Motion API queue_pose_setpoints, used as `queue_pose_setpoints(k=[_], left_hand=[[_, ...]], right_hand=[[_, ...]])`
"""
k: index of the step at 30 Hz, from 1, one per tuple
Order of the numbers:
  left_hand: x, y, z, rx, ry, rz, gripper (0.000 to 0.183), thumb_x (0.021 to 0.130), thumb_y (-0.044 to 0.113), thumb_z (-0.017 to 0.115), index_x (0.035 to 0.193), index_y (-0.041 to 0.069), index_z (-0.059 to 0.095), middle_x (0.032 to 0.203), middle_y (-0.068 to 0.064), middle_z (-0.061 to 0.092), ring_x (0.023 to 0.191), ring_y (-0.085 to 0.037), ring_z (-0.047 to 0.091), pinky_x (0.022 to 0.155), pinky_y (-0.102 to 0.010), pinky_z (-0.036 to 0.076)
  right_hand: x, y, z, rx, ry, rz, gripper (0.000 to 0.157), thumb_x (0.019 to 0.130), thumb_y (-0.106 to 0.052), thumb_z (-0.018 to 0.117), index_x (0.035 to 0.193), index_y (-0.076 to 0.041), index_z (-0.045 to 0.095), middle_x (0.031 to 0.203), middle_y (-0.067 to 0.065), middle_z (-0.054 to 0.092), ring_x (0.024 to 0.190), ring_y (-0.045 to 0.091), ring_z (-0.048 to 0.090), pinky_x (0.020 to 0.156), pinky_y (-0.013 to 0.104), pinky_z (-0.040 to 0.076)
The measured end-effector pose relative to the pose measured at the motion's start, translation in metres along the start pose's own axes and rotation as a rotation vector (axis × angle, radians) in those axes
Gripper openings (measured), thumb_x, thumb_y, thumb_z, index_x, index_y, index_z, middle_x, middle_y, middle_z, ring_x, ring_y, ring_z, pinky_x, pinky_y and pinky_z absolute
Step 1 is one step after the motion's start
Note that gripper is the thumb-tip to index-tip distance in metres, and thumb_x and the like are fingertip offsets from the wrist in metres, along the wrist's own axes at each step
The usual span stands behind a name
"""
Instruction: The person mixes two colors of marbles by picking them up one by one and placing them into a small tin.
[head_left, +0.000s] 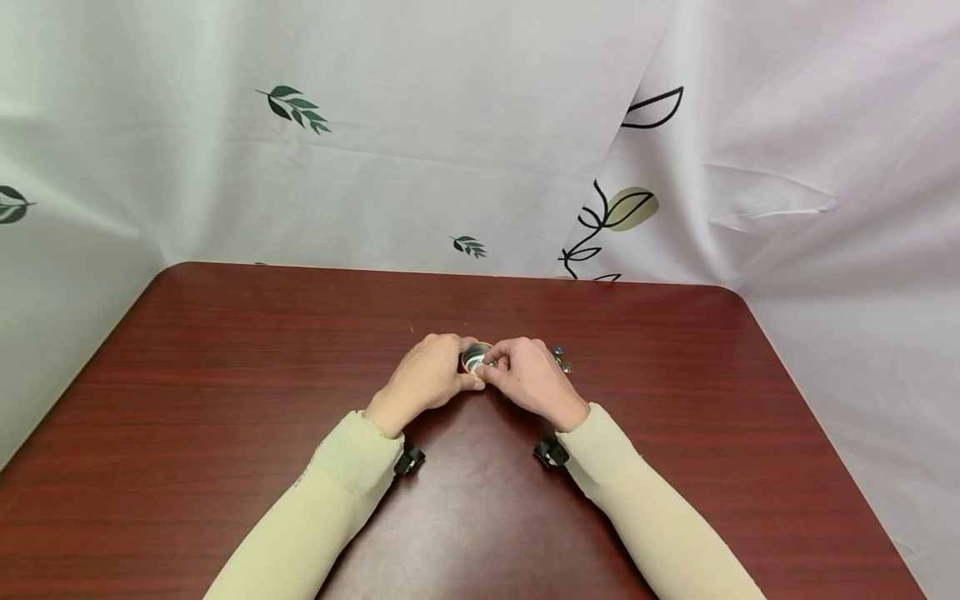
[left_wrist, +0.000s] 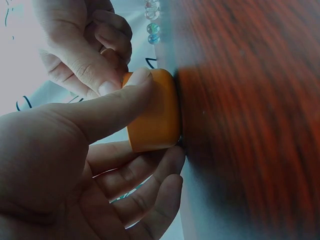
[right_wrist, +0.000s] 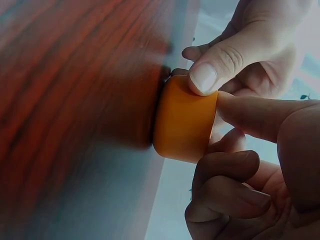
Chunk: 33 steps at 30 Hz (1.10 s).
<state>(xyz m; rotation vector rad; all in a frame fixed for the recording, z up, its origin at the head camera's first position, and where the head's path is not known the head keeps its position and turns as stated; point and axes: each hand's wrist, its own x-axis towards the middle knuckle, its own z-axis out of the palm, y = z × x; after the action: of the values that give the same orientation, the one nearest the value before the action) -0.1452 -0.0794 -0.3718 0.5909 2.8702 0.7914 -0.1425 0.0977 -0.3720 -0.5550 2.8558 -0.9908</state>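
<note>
A small orange cup [head_left: 473,358] with a shiny metallic inside stands upright on the table. My left hand [head_left: 427,372] grips its side; in the left wrist view the thumb lies on the orange wall [left_wrist: 159,112] and the other fingers reach round the far side. The thumb and forefinger of my right hand [head_left: 531,375] dip into the cup's mouth, close together. In the right wrist view that hand's other fingers [right_wrist: 225,197] are curled beside the rim. Whatever may be between its fingertips is hidden. Several glass marbles [left_wrist: 153,28] lie just past the right hand.
A dark red-brown wooden table [head_left: 247,358] with rounded far corners carries everything. White cloth [head_left: 412,150] with leaf prints hangs behind it and along both sides. A small black camera [head_left: 408,459] sits at the left wrist, another black camera [head_left: 552,453] at the right.
</note>
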Motion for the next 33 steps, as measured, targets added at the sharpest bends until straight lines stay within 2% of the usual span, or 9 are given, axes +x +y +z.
queue_pose_setpoints(k=[6, 15, 23, 33], left_hand=[[0.000, 0.000, 0.000, 0.005, 0.000, 0.010, 0.044, 0.083, 0.031, 0.084, 0.122, 0.015, 0.071, 0.100, 0.000, 0.071, 0.080, -0.015, 0.059, 0.073, -0.033, 0.049], [0.000, 0.001, -0.001, -0.004, -0.013, -0.030, 0.051, 0.082, 0.031, 0.085, 0.127, 0.012, 0.069, 0.106, -0.001, 0.071, 0.084, -0.016, 0.062, 0.077, -0.033, 0.051], [0.000, 0.002, 0.000, -0.006, -0.015, -0.031, 0.052, 0.081, 0.030, 0.086, 0.127, 0.012, 0.069, 0.105, 0.000, 0.072, 0.089, -0.017, 0.065, 0.080, -0.035, 0.052], [0.001, 0.002, 0.000, -0.003, -0.030, -0.069, 0.061, 0.082, 0.031, 0.086, 0.135, 0.009, 0.065, 0.117, -0.005, 0.071, 0.100, -0.021, 0.066, 0.086, -0.038, 0.052]], right_hand=[[0.000, 0.001, 0.000, -0.002, 0.005, 0.009, 0.009, 0.090, -0.021, 0.073, 0.089, -0.011, 0.075, 0.057, -0.007, 0.053, 0.050, 0.005, 0.044, 0.049, 0.022, 0.035], [-0.004, 0.001, -0.004, 0.043, 0.044, 0.008, 0.009, 0.091, -0.019, 0.072, 0.095, -0.011, 0.076, 0.059, -0.006, 0.054, 0.050, 0.007, 0.044, 0.050, 0.024, 0.037], [-0.010, 0.007, -0.014, 0.142, 0.106, 0.021, 0.006, 0.089, -0.020, 0.077, 0.093, -0.015, 0.076, 0.066, -0.004, 0.058, 0.057, 0.012, 0.051, 0.055, 0.026, 0.041], [-0.022, 0.019, -0.029, 0.241, 0.150, 0.073, 0.012, 0.089, -0.017, 0.077, 0.098, -0.009, 0.077, 0.069, -0.001, 0.059, 0.063, 0.016, 0.053, 0.058, 0.026, 0.042]])
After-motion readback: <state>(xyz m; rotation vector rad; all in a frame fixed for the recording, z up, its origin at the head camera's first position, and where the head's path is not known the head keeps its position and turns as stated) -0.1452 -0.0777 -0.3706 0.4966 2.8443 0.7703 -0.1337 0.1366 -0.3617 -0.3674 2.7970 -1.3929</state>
